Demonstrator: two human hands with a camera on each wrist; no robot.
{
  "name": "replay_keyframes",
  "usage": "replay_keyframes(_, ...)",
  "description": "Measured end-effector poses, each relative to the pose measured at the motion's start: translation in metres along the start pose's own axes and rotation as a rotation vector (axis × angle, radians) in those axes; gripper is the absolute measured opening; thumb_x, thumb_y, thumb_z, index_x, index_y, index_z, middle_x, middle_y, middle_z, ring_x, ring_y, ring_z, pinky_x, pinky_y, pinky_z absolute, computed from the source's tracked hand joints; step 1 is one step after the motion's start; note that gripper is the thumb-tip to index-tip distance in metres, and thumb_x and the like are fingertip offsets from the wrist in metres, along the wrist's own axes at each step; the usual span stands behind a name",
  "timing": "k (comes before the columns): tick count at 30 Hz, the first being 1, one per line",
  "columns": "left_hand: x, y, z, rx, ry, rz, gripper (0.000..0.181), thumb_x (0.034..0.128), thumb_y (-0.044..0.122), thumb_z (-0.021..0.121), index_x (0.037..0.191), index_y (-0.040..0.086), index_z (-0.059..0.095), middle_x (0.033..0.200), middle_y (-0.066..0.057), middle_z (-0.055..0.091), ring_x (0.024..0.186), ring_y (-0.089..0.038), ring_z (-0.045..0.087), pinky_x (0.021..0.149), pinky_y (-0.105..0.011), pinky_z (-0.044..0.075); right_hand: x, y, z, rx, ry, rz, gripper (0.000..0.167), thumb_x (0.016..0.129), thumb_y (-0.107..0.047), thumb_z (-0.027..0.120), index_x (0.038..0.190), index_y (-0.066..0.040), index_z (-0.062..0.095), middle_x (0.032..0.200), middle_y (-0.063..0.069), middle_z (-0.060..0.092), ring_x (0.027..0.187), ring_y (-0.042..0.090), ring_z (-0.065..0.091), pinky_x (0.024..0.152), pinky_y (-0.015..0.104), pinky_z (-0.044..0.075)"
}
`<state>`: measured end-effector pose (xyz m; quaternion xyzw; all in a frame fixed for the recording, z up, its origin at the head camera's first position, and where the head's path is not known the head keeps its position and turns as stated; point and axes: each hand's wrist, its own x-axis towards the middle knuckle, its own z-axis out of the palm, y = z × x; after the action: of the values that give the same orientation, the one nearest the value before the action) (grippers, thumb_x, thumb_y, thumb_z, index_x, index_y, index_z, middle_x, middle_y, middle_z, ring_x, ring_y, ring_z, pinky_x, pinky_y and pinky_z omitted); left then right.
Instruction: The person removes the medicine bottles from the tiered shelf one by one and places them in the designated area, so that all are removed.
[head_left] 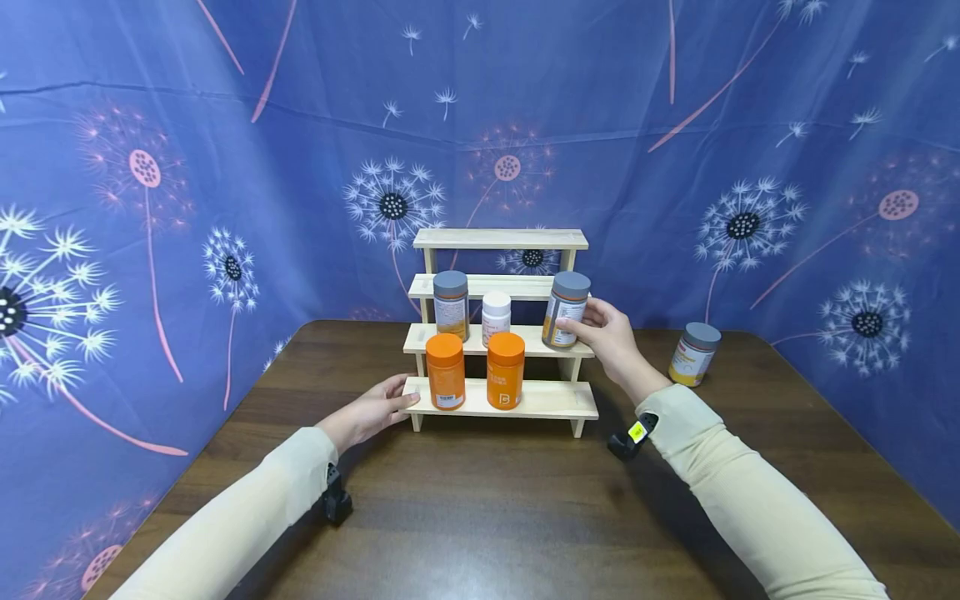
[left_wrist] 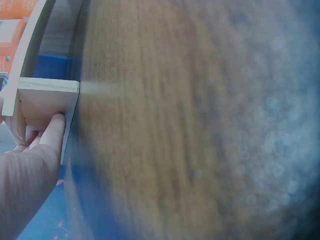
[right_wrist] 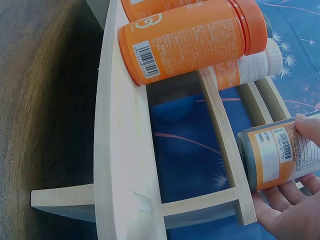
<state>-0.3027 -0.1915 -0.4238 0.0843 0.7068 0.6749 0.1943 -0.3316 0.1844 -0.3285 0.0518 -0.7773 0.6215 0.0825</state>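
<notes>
Passage is open above the pale wooden four-tier shelf [head_left: 501,239]. Two orange cylindrical jars [head_left: 506,372] obstruct its left and central front; the right hand [head_left: 611,337] obstructs its right side.

Blue dandelion-print cloth [head_left: 607,75] hung behind and beside brown wood-grain table [head_left: 480,508], faintly shiny.

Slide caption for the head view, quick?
Left fingers hold the rack by its left end; right fingers hold a gray-lidded jar at the second step from below.

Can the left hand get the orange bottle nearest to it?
Probably yes: the left hand grips the wooden stand near that orange bottle, and nothing shows between them. It would likely have to let go first.
</notes>
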Motion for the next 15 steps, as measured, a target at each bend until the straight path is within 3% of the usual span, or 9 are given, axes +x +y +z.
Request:
replay_keyframes(6,0.000,-0.001,0.001,-0.003,0.003,-0.004,0.063,0.1021,0.008,0.046,0.153,-0.002,0.010,0.155,-0.025,0.025,0.116,-0.013,0.052,0.116,-0.043,0.035,-0.003,-0.004,-0.005,-0.021,0.006,0.001,0.067,0.086,-0.023,0.075,0.143,-0.005,0.044,0.138,0.018,0.054,0.113,0.015,0.054,0.098,0.028,0.049)
replay_keyframes(15,-0.003,0.002,0.000,0.006,-0.002,0.002,0.064,0.1022,0.009,0.046,0.153,-0.003,0.009,0.155,-0.025,0.023,0.119,-0.015,0.051,0.116,-0.044,0.034,-0.003,-0.003,-0.014,-0.028,0.031,-0.015,0.064,0.086,-0.022,0.075,0.140,-0.002,0.047,0.133,0.018,0.055,0.098,0.003,0.055,0.080,0.014,0.051)
